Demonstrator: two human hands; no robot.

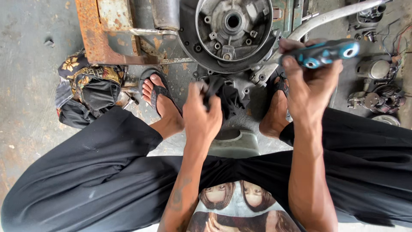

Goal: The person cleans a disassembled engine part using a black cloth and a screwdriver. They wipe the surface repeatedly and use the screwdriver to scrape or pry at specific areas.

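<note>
I see the left hand [201, 112] bunched tight on a dark rag [227, 99] pressed against the engine casing [227, 32] just beyond it, likely for wiping, while the right hand [307, 83] grips a blue-handled tool [324, 53] lifted clear.

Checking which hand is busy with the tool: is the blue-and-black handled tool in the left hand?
No, the right hand grips the blue-and-black handled tool, while the left hand holds a dark rag.
</note>
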